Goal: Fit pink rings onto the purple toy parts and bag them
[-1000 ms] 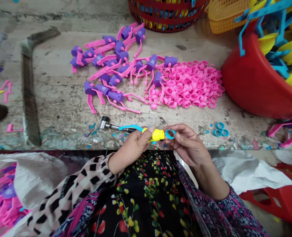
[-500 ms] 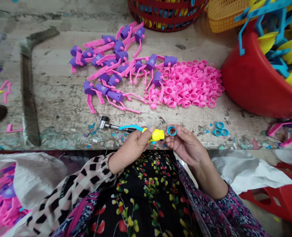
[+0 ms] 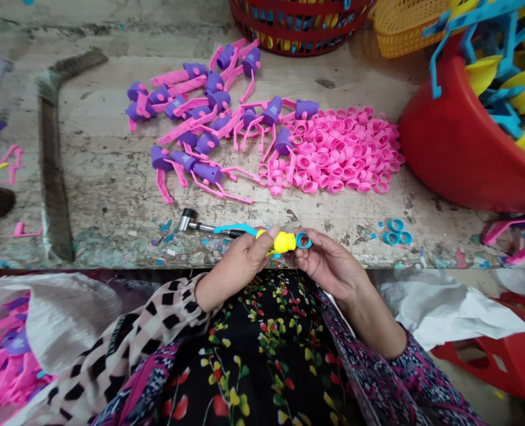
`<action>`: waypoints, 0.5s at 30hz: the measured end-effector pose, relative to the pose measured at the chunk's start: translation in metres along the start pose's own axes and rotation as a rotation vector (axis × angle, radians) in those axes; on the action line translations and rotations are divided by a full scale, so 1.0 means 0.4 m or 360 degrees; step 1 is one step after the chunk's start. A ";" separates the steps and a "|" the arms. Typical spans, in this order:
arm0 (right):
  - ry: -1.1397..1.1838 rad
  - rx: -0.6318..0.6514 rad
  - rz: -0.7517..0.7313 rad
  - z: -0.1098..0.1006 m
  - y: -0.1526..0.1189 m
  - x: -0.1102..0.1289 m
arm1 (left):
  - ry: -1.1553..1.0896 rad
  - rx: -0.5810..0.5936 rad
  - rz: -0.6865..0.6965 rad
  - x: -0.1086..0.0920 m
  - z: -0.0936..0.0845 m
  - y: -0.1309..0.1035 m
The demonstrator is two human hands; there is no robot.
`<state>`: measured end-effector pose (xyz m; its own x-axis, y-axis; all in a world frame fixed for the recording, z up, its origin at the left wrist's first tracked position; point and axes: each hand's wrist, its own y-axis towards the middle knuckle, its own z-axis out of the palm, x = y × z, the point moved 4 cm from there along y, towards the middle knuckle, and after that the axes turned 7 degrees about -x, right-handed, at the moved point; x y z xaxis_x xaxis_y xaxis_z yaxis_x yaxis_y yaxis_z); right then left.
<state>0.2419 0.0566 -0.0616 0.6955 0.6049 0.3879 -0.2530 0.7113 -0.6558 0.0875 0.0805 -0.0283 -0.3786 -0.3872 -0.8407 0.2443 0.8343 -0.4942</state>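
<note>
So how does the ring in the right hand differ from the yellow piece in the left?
The ring is blue; the piece's body is yellow. The ring is a short open band, whereas the yellow body is longer and bears a blue arm. Both are hand-held, near each other.

Black-and-pale checkered sleeve (image 3: 135,343), patterned purple-and-navy garment (image 3: 422,378), black floral-print front (image 3: 257,355), bare hands

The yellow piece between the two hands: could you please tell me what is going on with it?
A person's left hand holds the yellow piece, which has a blue arm. The right hand holds a blue ring right at its end, not around it. Three more blue rings lie to the right, and a heap of pink rings lies farther back.
</note>
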 end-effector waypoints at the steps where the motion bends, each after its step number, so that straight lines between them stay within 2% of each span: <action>1: -0.0019 0.0008 -0.0015 0.001 -0.001 0.001 | 0.0002 -0.0003 0.0005 -0.001 0.000 0.000; 9: -0.0161 0.0053 -0.0133 0.006 -0.016 0.011 | 0.0056 -0.0026 0.0024 -0.011 -0.002 -0.002; 15: -0.0246 0.0029 -0.0206 0.003 -0.026 0.014 | 0.0056 -0.0001 -0.0005 0.006 0.001 0.003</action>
<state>0.2474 0.0530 -0.0517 0.6117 0.5548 0.5639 -0.1812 0.7922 -0.5828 0.0872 0.0804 -0.0309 -0.4104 -0.3761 -0.8307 0.2422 0.8333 -0.4969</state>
